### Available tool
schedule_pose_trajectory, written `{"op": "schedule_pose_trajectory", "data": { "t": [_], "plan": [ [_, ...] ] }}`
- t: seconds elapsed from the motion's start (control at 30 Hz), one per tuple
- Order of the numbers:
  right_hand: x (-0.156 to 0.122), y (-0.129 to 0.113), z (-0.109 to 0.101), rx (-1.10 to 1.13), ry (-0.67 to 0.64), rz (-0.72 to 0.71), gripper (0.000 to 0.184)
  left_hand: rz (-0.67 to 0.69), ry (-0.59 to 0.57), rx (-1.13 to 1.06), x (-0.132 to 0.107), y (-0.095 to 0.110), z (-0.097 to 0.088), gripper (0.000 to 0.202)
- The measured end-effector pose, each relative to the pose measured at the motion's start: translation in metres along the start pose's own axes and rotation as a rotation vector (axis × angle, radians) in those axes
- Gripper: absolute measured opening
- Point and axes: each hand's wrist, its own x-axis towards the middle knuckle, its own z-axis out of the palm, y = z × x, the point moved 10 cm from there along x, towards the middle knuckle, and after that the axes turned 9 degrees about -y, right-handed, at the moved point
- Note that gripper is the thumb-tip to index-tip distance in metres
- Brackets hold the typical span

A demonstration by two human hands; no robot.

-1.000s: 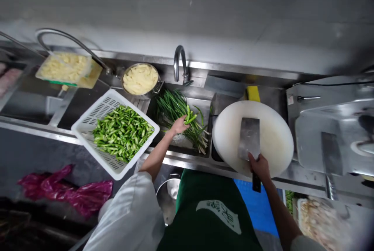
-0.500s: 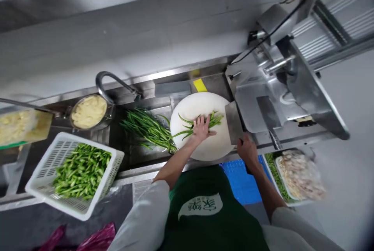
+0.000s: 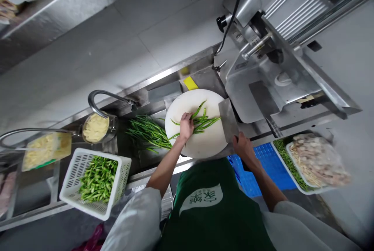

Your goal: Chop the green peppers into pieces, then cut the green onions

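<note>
On the round white cutting board point(image 3: 204, 150) lies a small bunch of long, thin green chili peppers point(image 3: 206, 120). My left hand point(image 3: 186, 126) is closed at the left part of the bunch, with a pepper sticking out past its fingertips toward the upper right. A cleaver point(image 3: 228, 120) is held by its handle in my right hand point(image 3: 243, 148), its broad blade over the board's right edge. Left of the board, long green stalks point(image 3: 149, 132) lie in the sink, their ends near the board.
A white basket point(image 3: 124, 169) of cut green pieces stands at the left. Behind it are a pot of pale slices point(image 3: 96, 127) and a faucet point(image 3: 92, 101). A metal slicer point(image 3: 245, 103) with another cleaver point(image 3: 264, 97) stands right; a yellow sponge point(image 3: 190, 83) lies behind the board.
My left hand has gone from lying spread on the peppers to closing on some at the bunch's left side. My right hand still holds the cleaver. The view has tilted.
</note>
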Motion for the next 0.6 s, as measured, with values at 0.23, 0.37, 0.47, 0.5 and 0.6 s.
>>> {"op": "schedule_pose_trajectory", "data": {
  "t": [0.23, 0.37, 0.47, 0.5, 0.6],
  "plan": [
    [0.005, 0.006, 0.0, -0.01, -0.002, -0.02, 0.034, 0.036, 0.072, 0.076, -0.04, 0.013, -0.051, 0.032],
    [0.011, 0.013, 0.001, -0.039, 0.018, -0.02, 0.037, -0.279, 0.263, 0.215, -0.12, -0.067, -0.096, 0.037],
    [0.017, 0.02, 0.003, -0.06, 0.052, -0.009, 0.042, -0.688, 0.172, 0.32, -0.186, -0.156, -0.108, 0.044],
    [0.018, 0.022, 0.005, -0.061, 0.057, -0.009, 0.044, -0.813, 0.076, 0.348, -0.204, -0.184, -0.106, 0.047],
    [0.024, 0.032, 0.009, -0.062, 0.044, 0.009, 0.047, -1.018, -0.202, 0.368, -0.237, -0.251, -0.096, 0.056]
  ]
}}
